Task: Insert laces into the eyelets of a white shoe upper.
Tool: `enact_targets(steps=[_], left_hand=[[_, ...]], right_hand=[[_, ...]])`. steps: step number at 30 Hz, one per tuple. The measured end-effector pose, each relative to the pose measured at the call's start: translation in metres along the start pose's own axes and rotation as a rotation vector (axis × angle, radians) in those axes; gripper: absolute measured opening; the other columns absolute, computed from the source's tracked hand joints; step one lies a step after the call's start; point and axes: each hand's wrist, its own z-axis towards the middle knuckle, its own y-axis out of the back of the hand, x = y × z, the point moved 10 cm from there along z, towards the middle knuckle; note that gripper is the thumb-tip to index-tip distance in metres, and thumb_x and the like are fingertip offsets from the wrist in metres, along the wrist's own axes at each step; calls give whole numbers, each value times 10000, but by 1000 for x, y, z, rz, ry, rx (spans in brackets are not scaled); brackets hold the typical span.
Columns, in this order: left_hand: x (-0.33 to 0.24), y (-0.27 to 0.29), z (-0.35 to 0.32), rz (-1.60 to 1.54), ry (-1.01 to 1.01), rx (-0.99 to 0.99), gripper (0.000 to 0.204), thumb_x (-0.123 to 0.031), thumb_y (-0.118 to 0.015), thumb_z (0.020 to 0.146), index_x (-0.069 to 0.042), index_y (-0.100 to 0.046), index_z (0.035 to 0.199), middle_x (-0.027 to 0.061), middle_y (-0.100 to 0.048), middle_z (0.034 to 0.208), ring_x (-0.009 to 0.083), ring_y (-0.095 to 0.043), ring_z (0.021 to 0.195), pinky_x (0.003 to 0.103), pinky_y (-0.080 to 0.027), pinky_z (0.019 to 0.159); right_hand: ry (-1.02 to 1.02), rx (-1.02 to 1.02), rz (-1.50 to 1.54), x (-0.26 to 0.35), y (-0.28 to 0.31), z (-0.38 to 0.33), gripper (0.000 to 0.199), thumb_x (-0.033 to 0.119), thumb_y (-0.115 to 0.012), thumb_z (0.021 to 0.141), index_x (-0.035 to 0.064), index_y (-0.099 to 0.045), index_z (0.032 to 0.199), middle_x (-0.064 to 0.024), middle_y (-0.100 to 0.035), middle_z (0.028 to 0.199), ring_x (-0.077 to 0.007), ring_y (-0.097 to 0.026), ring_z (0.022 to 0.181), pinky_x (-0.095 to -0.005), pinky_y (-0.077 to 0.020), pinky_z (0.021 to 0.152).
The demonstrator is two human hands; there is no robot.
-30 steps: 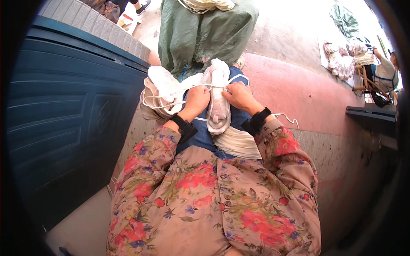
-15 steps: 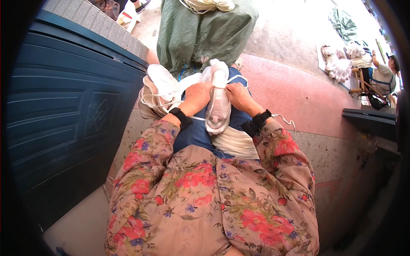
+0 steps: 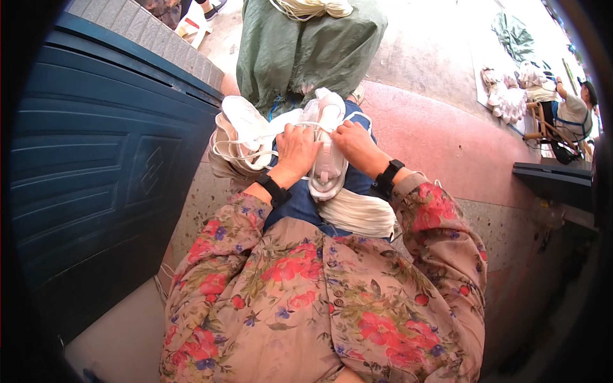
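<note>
A white shoe (image 3: 327,173) with a pinkish see-through upper lies across my lap, its toe toward my body. My left hand (image 3: 296,152) bends over its left side, fingers closed at the lacing. From the right, my right hand (image 3: 357,145) pinches at the shoe's opening. A thin white shoelace (image 3: 309,123) runs between the two hands across the shoe; fingertips partly hide its ends. On my lap, below the right wrist, rests a thick bundle of cream laces (image 3: 361,214). More white shoes (image 3: 244,120) with loose laces lie piled left of my left hand.
A green sack (image 3: 306,57) stands just beyond my knees, with another lace bundle (image 3: 311,7) on top. A dark blue panelled door (image 3: 102,159) borders the left side. At far right, a person (image 3: 575,115) sits beside piled pale shoes (image 3: 504,96).
My left hand has moved up and forward over the shoe. My right hand has shifted slightly, and a stretch of lace now shows between the hands.
</note>
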Motion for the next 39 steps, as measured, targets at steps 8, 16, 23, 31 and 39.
enact_targets(steps=[8,16,23,31,39], left_hand=[[16,-23,2,-59,117,141,263,-251,-547,728,-69,-563,917,92,-561,959,283,-453,942,440,-367,731],[19,-19,-2,-79,59,68,310,-290,-561,716,-64,-555,929,89,-552,975,284,-451,943,437,-367,735],[12,-26,3,-95,18,140,239,-247,-548,731,-70,-549,891,88,-545,940,288,-447,935,438,-372,724],[16,-30,9,-80,42,195,170,-178,-482,756,-78,-554,873,88,-545,953,298,-451,948,473,-361,723],[19,-57,12,-173,-88,64,263,-264,-462,784,-54,-595,697,133,-590,710,320,-553,715,443,-400,623]], right_hand=[[146,-4,-200,18,3,11,72,151,-539,669,109,-563,723,-47,-540,820,-180,-496,803,-299,-368,654],[-376,-545,850,-3,138,18,44,60,-464,835,19,-466,852,-162,-535,695,-306,-540,631,-331,-432,557],[-477,-23,376,-22,-18,8,127,184,-530,730,68,-569,764,-150,-595,705,-320,-585,701,-405,-455,607],[-357,-60,103,-15,-22,17,112,155,-516,714,57,-541,667,-134,-573,619,-302,-581,581,-383,-457,524],[-214,-10,223,2,-30,7,111,74,-520,655,19,-597,711,-158,-590,716,-299,-603,712,-379,-477,601]])
